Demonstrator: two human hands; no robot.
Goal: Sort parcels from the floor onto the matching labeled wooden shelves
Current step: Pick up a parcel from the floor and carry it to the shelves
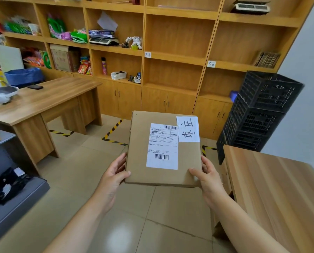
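I hold a flat brown cardboard parcel (139, 147) in front of me, above the tiled floor. It carries a white shipping label with barcodes and a white handwritten tag at its top right corner. My left hand (114, 177) grips its lower left edge, thumb on top. At the lower right corner my right hand (208, 178) grips it the same way. Ahead stand the wooden shelves (178, 59), with a small paper label (147, 54) on one shelf edge and another label (211, 64) further right. Those labelled compartments hold no parcels.
A wooden desk (48, 103) stands at the left with a phone and a white device on it. Black plastic crates (258, 114) are stacked at the right beside a wooden counter (276, 194). Yellow-black tape marks the floor (114, 128). The left shelves hold assorted goods.
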